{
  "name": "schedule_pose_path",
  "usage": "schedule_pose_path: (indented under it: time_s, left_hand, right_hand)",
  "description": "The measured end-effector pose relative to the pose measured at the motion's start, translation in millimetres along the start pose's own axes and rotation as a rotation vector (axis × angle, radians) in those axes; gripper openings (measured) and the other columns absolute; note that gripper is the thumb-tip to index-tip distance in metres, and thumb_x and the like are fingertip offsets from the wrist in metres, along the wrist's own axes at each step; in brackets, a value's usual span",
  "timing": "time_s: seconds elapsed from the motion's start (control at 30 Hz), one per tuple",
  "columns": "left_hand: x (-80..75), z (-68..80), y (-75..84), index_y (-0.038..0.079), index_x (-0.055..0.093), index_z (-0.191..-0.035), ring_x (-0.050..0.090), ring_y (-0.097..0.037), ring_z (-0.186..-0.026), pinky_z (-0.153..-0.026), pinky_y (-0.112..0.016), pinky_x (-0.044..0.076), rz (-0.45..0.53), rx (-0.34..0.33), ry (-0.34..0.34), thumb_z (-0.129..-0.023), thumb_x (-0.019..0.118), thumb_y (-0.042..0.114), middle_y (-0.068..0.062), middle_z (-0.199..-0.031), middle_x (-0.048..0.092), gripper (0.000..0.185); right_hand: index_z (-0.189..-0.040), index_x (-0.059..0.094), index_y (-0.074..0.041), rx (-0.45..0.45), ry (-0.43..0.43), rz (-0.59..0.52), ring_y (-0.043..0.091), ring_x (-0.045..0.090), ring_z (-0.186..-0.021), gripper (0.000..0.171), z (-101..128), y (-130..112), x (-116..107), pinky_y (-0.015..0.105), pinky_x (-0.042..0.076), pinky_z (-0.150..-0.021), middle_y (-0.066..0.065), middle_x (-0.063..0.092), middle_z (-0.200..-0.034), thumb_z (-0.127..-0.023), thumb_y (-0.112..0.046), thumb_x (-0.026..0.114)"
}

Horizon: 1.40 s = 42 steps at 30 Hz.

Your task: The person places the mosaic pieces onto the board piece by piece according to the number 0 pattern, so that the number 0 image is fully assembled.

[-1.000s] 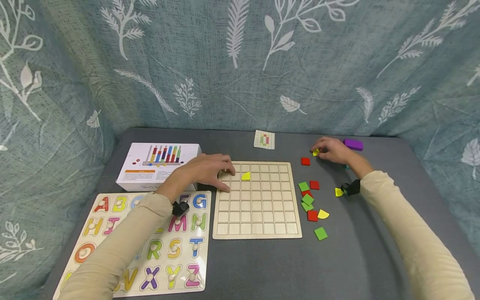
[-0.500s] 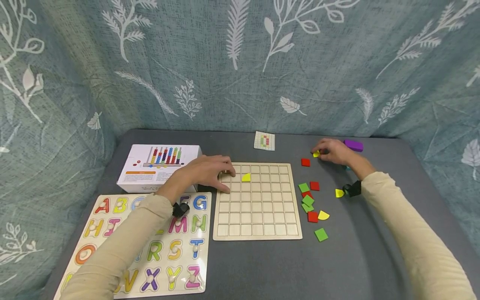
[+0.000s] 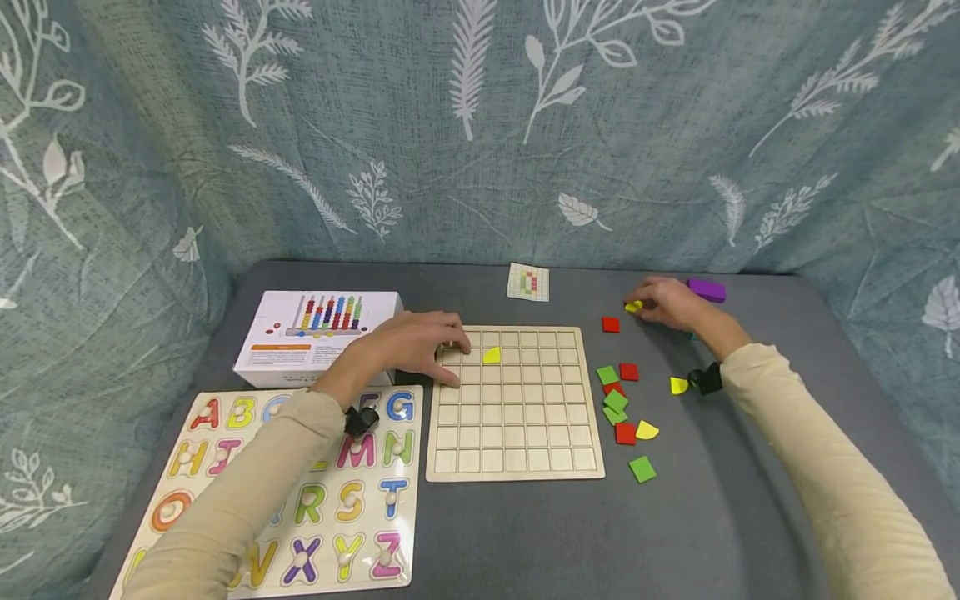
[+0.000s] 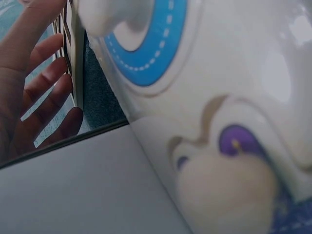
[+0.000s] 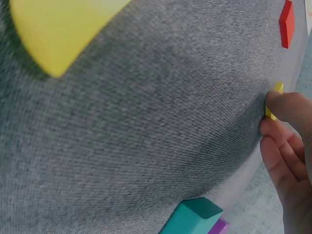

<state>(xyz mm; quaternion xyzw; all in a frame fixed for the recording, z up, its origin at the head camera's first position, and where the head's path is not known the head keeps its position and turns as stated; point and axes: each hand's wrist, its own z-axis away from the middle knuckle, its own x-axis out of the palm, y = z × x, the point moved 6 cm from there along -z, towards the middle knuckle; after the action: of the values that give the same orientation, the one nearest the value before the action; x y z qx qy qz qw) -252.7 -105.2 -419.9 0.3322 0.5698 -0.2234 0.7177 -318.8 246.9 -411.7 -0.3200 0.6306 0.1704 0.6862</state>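
Pinching the small yellow piece (image 3: 633,307) near the table's far right edge, the right hand (image 3: 667,302) should lift it cleanly clear of the red square (image 3: 611,324). Meanwhile the left hand (image 3: 412,340), fingers relaxed, steadies the grid board (image 3: 517,467) at its far left corner.

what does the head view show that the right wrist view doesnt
Only the head view shows the wooden grid board with one yellow piece in it, the left hand resting on the board's corner, the alphabet puzzle and the white box. Only the right wrist view shows a teal block. Both show the right hand pinching a small yellow piece, a red square and the grey table.
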Motion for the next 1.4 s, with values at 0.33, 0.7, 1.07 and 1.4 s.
schedule_pose_path:
  time_s: [0.33,0.7,1.07,1.4]
  left_hand:
    - [1.8,-1.0,-1.5,0.033,0.066,-0.113,0.047,-0.006,-0.082,-0.066,-0.025,0.038,0.0,-0.008,0.001,-0.077,0.071,0.062,0.011,-0.111,0.056,0.047]
    - [0.7,-2.3,-0.8,0.032,0.066,-0.114,0.047,-0.006,-0.082,-0.066,-0.025,0.039,0.008,-0.012,-0.006,-0.076,0.071,0.063,0.009,-0.109,0.056,0.049]
    - [0.8,-3.8,-0.6,0.032,0.066,-0.114,0.047,-0.006,-0.083,-0.066,-0.025,0.039,0.001,-0.022,-0.014,-0.077,0.071,0.062,0.009,-0.109,0.056,0.048]
    - [-0.4,-2.4,-1.2,0.032,0.065,-0.115,0.046,-0.006,-0.082,-0.066,-0.025,0.038,-0.005,-0.021,-0.026,-0.077,0.07,0.063,0.01,-0.11,0.055,0.049]
  right_hand:
    - [-0.109,0.07,0.005,0.065,0.015,0.005,0.032,0.062,-0.083,0.024,2,1,1,0.044,0.051,-0.074,0.022,0.062,-0.096,-0.085,-0.001,0.069]
    - [-0.103,0.068,0.006,0.109,0.037,-0.064,0.033,0.063,-0.083,0.022,0,6,2,0.046,0.052,-0.075,0.021,0.061,-0.095,-0.081,0.003,0.068]
    - [-0.093,0.062,0.001,0.135,0.044,-0.099,0.025,0.057,-0.074,0.007,3,10,3,0.041,0.046,-0.069,0.016,0.063,-0.084,-0.088,-0.003,0.065]
    - [-0.128,0.061,-0.002,0.25,0.078,-0.462,0.021,0.064,-0.085,0.035,2,-18,1,0.029,0.049,-0.071,0.019,0.068,-0.111,-0.098,-0.02,0.057]
